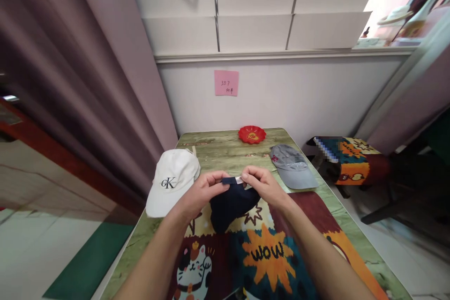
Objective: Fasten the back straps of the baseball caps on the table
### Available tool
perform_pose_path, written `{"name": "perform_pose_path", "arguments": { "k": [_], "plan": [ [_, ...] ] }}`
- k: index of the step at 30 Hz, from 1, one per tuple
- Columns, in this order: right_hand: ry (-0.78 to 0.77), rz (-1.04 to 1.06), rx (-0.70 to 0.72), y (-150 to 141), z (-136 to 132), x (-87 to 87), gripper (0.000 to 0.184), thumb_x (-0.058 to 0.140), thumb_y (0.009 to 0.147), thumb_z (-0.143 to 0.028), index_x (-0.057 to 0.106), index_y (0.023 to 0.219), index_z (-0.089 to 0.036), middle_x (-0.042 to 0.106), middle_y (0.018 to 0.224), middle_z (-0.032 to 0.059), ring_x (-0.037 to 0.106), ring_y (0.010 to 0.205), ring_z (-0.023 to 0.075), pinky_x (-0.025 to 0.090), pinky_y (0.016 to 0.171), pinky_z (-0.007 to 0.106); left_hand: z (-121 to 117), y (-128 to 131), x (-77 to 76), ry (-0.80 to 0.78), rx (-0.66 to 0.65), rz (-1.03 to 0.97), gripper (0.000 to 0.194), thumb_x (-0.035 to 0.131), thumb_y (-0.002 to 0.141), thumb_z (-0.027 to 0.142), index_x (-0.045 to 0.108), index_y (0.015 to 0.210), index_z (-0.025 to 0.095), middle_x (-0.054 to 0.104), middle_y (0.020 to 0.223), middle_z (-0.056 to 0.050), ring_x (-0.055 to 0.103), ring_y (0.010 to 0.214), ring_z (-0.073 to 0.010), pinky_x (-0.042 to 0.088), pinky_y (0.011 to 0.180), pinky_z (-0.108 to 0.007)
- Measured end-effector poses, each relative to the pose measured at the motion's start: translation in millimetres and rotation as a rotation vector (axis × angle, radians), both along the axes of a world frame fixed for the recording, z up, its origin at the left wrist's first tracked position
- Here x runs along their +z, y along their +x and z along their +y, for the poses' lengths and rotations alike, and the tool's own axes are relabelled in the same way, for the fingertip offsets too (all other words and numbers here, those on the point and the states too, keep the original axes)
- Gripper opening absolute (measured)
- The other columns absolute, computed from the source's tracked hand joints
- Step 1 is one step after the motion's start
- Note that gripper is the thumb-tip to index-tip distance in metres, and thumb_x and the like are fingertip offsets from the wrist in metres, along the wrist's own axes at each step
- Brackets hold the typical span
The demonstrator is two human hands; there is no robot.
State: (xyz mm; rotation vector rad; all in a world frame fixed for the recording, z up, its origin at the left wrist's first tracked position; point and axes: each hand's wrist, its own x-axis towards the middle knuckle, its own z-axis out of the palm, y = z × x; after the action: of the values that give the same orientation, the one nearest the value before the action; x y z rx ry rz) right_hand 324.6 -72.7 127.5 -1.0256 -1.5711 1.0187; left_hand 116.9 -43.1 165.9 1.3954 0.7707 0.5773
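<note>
A dark navy cap (232,208) is held over the patterned cloth, its back strap (230,180) stretched between both hands. My left hand (206,190) is closed on the strap's left part, thumb and fingers pinching it. Thumb and fingertips of my right hand (263,185) pinch the strap's other end, by a small silvery piece (239,180). A white cap (175,176) with black letters lies just left of my left hand. To the right of my right hand rests a grey cap (293,166), brim towards me.
Below the hands, a colourful cloth (242,262) covers part of the green wood-patterned table (211,143). Near the wall sits a red scalloped dish (252,134). A pink note (226,83) is on the wall. A cloth-covered stool (355,161) stands at right, a curtain (116,56) at left.
</note>
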Motion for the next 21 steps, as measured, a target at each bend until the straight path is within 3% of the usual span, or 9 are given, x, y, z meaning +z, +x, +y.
{"name": "perform_pose_path", "arguments": {
  "k": [4, 8, 15, 21],
  "plan": [
    [0.069, -0.032, -0.050, -3.0, -13.9, 7.9, 0.032, 0.052, 0.097, -0.042, 0.056, 0.076, -0.018, 0.052, 0.068, -0.0029, 0.047, 0.067, 0.0113, 0.036, 0.065, 0.023, -6.4, 5.7, 2.0, 0.022, 0.009, -0.016, 0.022, 0.075, 0.078, 0.035, 0.068, 0.084, 0.015, 0.060, 0.072, 0.002, 0.050, 0.065, -0.0094, 0.037, 0.061, -0.019],
    [0.100, -0.076, -0.097, 1.9, -27.2, 8.2, 0.032, 0.050, 0.098, -0.042, 0.055, 0.077, -0.018, 0.051, 0.069, -0.0024, 0.045, 0.066, 0.0114, 0.035, 0.064, 0.024, -10.4, 15.6, -9.0, -0.059, 0.007, -0.109, 0.029, 0.079, 0.075, 0.040, 0.065, 0.081, 0.015, 0.058, 0.068, 0.002, 0.048, 0.060, -0.0084, 0.035, 0.057, -0.018],
    [-0.034, -0.038, 0.031, 6.8, -38.3, -1.8, 0.034, 0.052, 0.097, -0.045, 0.059, 0.078, -0.018, 0.059, 0.070, 0.0002, 0.052, 0.068, 0.0128, 0.039, 0.064, 0.024, -20.7, 28.0, -31.3, -0.166, 0.017, -0.202, 0.032, 0.085, 0.066, 0.040, 0.066, 0.074, 0.015, 0.066, 0.072, -0.001, 0.051, 0.061, -0.0088, 0.038, 0.059, -0.019],
    [-0.107, 0.036, 0.150, 15.6, -41.6, -11.1, 0.034, 0.058, 0.095, -0.045, 0.060, 0.074, -0.018, 0.060, 0.067, 0.0004, 0.054, 0.064, 0.0129, 0.040, 0.062, 0.025, -18.5, -1.6, -26.5, -0.100, -0.135, -0.118, 0.032, 0.086, 0.064, 0.042, 0.071, 0.072, 0.015, 0.062, 0.064, -0.001, 0.050, 0.056, -0.0091, 0.036, 0.055, -0.022]
  ]
}}
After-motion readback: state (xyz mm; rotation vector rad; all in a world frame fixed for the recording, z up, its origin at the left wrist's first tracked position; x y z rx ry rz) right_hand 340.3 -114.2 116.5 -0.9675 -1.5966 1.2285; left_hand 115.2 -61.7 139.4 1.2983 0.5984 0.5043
